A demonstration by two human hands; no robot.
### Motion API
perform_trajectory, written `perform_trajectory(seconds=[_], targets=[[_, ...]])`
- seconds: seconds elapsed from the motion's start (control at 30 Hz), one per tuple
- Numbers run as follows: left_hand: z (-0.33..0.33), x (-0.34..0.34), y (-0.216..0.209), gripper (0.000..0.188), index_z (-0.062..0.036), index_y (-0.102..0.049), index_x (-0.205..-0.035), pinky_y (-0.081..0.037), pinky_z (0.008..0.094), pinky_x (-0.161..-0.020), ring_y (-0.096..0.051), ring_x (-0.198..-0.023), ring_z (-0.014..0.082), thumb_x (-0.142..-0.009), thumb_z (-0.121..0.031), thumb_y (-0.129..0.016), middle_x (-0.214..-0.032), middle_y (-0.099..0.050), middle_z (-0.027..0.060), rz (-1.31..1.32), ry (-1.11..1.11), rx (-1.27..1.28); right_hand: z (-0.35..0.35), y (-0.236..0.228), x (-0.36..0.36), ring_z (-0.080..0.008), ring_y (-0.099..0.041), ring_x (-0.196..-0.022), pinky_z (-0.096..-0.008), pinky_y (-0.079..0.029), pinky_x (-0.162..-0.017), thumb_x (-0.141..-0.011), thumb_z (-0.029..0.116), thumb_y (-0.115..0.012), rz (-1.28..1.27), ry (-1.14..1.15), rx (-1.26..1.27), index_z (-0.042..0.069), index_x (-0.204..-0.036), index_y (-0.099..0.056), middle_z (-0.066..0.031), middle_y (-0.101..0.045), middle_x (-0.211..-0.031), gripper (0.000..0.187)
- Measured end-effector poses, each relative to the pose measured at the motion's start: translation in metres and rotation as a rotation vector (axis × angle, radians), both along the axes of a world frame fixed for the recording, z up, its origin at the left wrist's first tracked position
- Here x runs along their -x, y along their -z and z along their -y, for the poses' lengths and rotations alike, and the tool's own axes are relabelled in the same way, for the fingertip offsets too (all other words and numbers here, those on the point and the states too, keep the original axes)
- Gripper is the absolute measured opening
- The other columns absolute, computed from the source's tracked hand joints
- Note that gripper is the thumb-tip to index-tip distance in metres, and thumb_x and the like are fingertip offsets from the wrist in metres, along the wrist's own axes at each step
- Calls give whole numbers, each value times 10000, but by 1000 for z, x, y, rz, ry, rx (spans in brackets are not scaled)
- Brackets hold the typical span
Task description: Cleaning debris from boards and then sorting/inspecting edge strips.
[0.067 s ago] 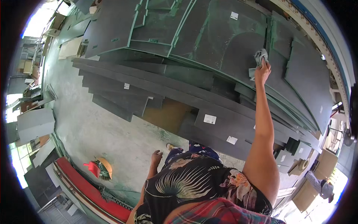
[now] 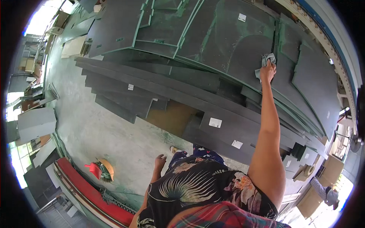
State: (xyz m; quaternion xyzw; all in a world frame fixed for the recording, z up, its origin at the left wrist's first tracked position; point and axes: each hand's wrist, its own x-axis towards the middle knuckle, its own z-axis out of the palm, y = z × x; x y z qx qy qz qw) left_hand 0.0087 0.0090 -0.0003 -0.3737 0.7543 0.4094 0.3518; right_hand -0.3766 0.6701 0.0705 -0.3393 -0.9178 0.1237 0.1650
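With my right arm stretched far forward, my right hand (image 2: pixel 268 73) is closed on a crumpled grey rag (image 2: pixel 268 59) and presses it against a dark grey panel (image 2: pixel 243 51) dusted with green. Green dust lines the panel's edges, and a curved mark shows on its face left of the rag. A small white label (image 2: pixel 242 17) is stuck farther up the panel. Low beside my body hangs my left hand (image 2: pixel 160 161), fingers loosely bent and apart, with nothing in them, over the concrete floor.
Stacked dark boards (image 2: pixel 152 81) with white labels lie between me and the panel. At the lower left are a red padded bench-like piece (image 2: pixel 87 190) and a red dustpan (image 2: pixel 93 170) beside a round container. Another person (image 2: pixel 327 192) is at the far right.
My right hand and the rag have shifted very slightly, with the rag a touch lower and to the right in view. The whole view has moved a little. My left hand stays low.
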Motion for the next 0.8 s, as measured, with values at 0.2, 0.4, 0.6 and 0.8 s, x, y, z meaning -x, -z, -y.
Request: perform_trajectory(seconds=[0.2, 0.4, 0.6, 0.8], targets=[[2, -14, -10, 483, 48, -519, -1187, -514, 316, -647, -643, -716, 208, -779, -188, -623, -912, -656, 197, 23, -59, 45, 38, -14, 61, -404, -349, -1199, -489, -389, -929, -815, 119, -488, 102, 149, 11, 170, -1277, -479, -129, -362, -1351, 465], [-8, -18, -6, 483, 49, -514, -1190, -516, 320, -655, -647, -732, 223, -781, -186, -616, -931, -653, 212, 17, -37, 24, 104, 0, 93, -345, -456, -1078, -462, -438, -840, -749, 93, -543, 20, -261, -164, 189, -1190, -567, -107, -487, -1250, 452], [-11, -7, -6, 493, 43, -512, -1198, -510, 310, -647, -635, -714, 203, -780, -193, -625, -904, -656, 194, -21, -23, 34, 301, -4, 76, -331, -493, -910, -414, -441, -758, -661, 56, -592, -223, -647, 15, 141, -1121, -593, -165, -558, -1091, 468], [-5, -4, 8, 504, 37, -514, -1203, -499, 300, -627, -619, -685, 178, -776, -201, -636, -881, -658, 174, -89, -5, 31, 419, -26, 32, -336, -452, -1105, -426, -399, -939, -723, -26, -538, -164, -713, 664, 83, -1143, -570, -194, -473, -1222, 435]])
